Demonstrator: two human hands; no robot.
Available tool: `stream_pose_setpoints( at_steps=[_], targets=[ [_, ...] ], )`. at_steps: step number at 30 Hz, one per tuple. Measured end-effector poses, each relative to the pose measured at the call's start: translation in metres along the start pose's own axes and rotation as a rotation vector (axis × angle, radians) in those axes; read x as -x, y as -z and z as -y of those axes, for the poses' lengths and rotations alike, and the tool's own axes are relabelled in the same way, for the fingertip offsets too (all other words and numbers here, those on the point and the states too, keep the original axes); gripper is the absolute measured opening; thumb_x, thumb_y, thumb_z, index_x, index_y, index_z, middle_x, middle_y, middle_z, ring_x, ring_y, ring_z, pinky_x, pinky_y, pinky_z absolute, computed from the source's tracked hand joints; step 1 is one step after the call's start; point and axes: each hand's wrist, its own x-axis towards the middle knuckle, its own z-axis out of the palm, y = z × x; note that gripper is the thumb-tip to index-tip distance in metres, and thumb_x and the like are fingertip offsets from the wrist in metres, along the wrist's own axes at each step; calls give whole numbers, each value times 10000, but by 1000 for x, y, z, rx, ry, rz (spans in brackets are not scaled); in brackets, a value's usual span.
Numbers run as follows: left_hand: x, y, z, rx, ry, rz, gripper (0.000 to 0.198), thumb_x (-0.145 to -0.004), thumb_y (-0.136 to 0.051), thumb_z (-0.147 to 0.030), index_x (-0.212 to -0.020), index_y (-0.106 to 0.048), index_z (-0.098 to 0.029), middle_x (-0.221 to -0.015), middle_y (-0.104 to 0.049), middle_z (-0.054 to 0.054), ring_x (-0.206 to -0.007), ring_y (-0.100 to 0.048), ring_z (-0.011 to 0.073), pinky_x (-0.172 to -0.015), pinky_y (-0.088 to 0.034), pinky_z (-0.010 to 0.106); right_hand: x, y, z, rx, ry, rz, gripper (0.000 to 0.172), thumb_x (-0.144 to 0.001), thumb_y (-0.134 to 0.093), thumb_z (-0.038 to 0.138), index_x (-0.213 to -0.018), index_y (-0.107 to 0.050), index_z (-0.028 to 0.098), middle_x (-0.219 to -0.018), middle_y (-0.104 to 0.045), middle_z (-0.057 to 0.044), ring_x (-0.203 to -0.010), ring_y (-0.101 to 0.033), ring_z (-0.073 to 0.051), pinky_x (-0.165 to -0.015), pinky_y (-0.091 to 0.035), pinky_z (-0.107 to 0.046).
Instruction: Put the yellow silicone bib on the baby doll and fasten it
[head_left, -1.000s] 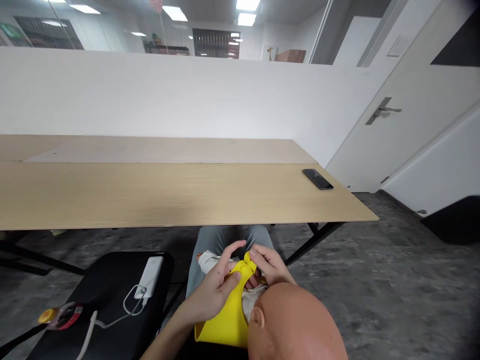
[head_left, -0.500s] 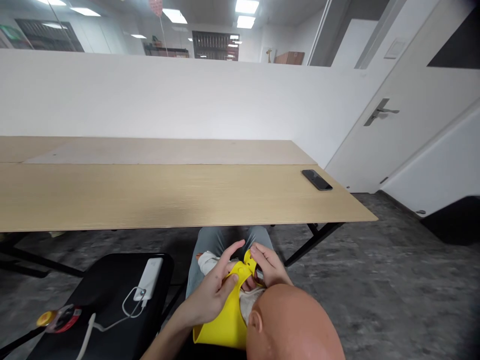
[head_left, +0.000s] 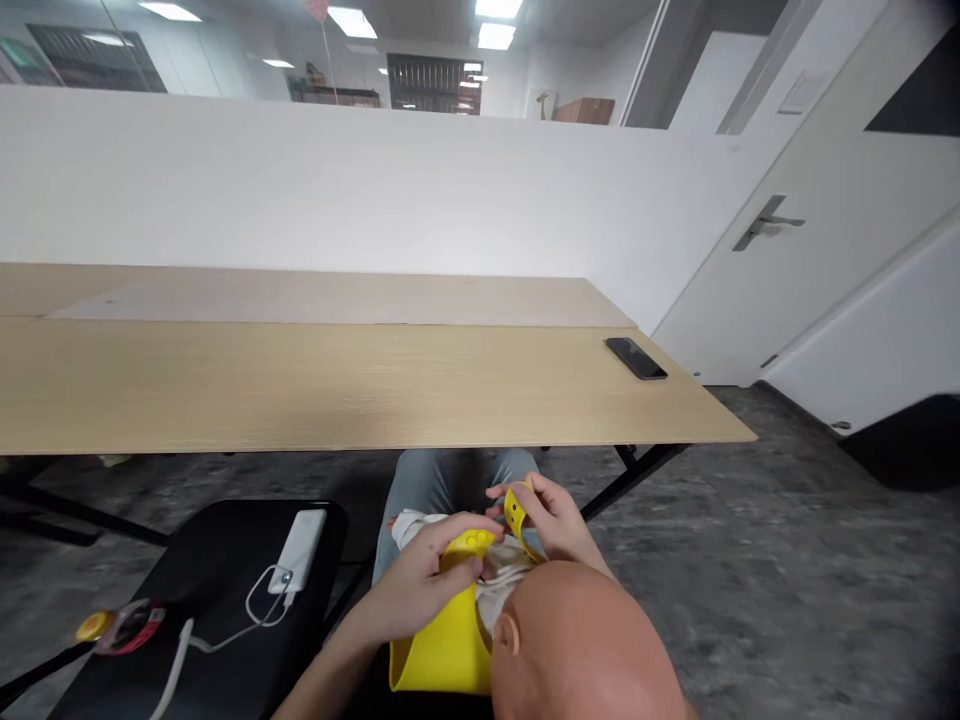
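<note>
A bald baby doll point(head_left: 589, 640) in light clothes lies on my lap, its head toward me. A yellow silicone bib point(head_left: 442, 650) sits beside the doll's head and chest. My left hand point(head_left: 420, 580) grips the bib's left neck strap point(head_left: 471, 543), which has small raised knobs, between thumb and fingers. Pinched in my right hand point(head_left: 556, 518) is the other strap end point(head_left: 514, 510), dotted with holes. The two strap ends are apart. The doll's body is partly hidden by my hands and the bib.
A wooden table point(head_left: 337, 390) stands before my knees, with a black phone point(head_left: 636, 358) near its right end. On a black chair point(head_left: 217, 560) at my left lie a white power bank point(head_left: 298, 550) with cables and a bottle-like object with a yellow cap point(head_left: 94, 627).
The strap ends, overlapping before, have come apart. My right hand has moved up and right with the holed strap; my left hand has turned, fingers now curled over the knobbed end.
</note>
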Motion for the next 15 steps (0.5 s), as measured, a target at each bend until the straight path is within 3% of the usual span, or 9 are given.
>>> stream_pose_setpoints(
  at_steps=[2, 4, 7, 9, 12, 15],
  targets=[
    [2, 1, -2, -103, -51, -5, 256, -883, -594, -193, -1127, -662, -222, -1178, -644, 61, -1089, -600, 203, -982, -447, 320, -2, 4, 1, -14, -51, 23, 488, -790, -628, 616, -703, -399, 193, -823, -671, -71, -570, -603, -150, -518, -456, -264],
    [3, 3, -5, -179, -83, -1, 207, -855, -622, -160, -1046, -682, -211, -1103, -655, 52, -1065, -603, 196, -969, -444, 306, -5, 9, -3, 73, -20, -6, 478, -791, -623, 586, -668, -371, 199, -679, -622, -31, -456, -496, -98, -456, -376, -230],
    [4, 8, -10, -270, -83, 48, 96, -838, -616, -125, -850, -690, -184, -1014, -644, 40, -965, -619, 170, -894, -459, 273, -6, 18, -11, 269, 45, -39, 325, -765, -659, 422, -722, -427, 198, -573, -489, 55, -455, -382, -70, -470, -326, -209],
    [5, 11, -13, -318, -71, 89, 108, -843, -597, -116, -796, -674, -177, -981, -635, 32, -925, -616, 157, -862, -459, 260, 0, 25, -13, 421, 36, 90, 207, -755, -651, 315, -879, -540, 192, -633, -503, 53, -556, -463, -101, -557, -394, -225],
    [8, 15, -17, -388, -58, 138, 86, -833, -605, -122, -845, -661, -187, -969, -636, 19, -942, -600, 158, -884, -443, 263, 23, 37, 1, 572, 28, 310, 252, -785, -581, 247, -1011, -674, 189, -890, -645, -27, -890, -598, -189, -811, -466, -293],
    [11, 16, -18, -448, -33, 145, 161, -813, -595, -104, -926, -649, -206, -997, -633, 7, -973, -584, 160, -900, -429, 264, 54, 47, 28, 601, -11, 291, 333, -803, -544, 223, -1090, -706, 176, -1112, -688, -82, -1064, -608, -253, -934, -474, -344]
  ],
)
